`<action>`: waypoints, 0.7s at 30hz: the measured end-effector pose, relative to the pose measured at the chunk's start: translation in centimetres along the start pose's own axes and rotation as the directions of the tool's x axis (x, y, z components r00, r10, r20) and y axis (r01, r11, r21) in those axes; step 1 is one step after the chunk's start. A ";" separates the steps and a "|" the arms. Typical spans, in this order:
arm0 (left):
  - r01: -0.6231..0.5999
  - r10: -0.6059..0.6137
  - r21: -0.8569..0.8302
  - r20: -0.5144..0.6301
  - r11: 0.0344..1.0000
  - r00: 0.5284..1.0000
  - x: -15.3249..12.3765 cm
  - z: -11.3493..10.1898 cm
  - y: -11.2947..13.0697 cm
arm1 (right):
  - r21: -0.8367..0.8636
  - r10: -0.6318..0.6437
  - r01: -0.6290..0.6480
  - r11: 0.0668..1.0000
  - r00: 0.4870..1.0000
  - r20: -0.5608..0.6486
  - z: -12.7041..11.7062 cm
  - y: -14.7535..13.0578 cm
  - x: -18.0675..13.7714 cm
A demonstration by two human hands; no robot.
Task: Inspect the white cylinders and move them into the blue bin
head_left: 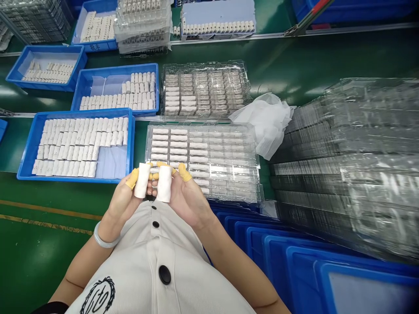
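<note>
The left white piece [141, 181] was in the left hand [123, 196], and the right white piece [164, 183] was in the right hand [187, 196]. Both stood side by side, a little apart, in front of the shirt [176, 248]. The left hand pinched its piece, thumb on one side and fingers behind. The right hand had its piece on its fingers, with the thumb out to the side; I could not tell how tight that hold was. The pieces looked light, stiff and smooth, and might have chipped if dropped. The long sides seemed the best place to hold them, and the yellow finger covers [132, 178] probably helped with grip. The clear tray [258, 183] was just past the hands on the counter [140, 148], with the blue bin [75, 179] to its left.
</note>
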State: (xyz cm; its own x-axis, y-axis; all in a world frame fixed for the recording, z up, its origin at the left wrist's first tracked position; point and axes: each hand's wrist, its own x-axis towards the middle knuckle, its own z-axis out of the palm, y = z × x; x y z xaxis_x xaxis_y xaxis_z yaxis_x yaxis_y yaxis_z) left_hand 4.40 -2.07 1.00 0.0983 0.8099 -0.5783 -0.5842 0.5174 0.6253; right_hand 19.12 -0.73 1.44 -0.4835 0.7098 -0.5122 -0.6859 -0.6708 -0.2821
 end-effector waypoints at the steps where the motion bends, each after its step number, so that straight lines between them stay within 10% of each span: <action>1: 0.014 -0.014 -0.025 -0.018 1.000 1.000 0.1 -0.1 0.0 | 0.005 0.007 -0.007 1.000 1.000 0.002 0.1 -0.1 -0.1; 21: 0.058 -0.060 -0.061 -0.031 0.996 0.998 0.5 0.1 0.3 | -0.014 -0.075 0.075 0.997 0.996 0.049 -0.3 0.0 0.4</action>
State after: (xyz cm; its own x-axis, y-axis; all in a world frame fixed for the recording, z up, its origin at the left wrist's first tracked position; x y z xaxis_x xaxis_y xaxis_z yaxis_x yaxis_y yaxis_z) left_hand 4.35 -1.46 0.95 0.1077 0.7685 -0.6307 -0.6260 0.5452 0.5575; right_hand 19.07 -0.56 1.00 -0.4569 0.7675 -0.4497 -0.7130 -0.6183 -0.3308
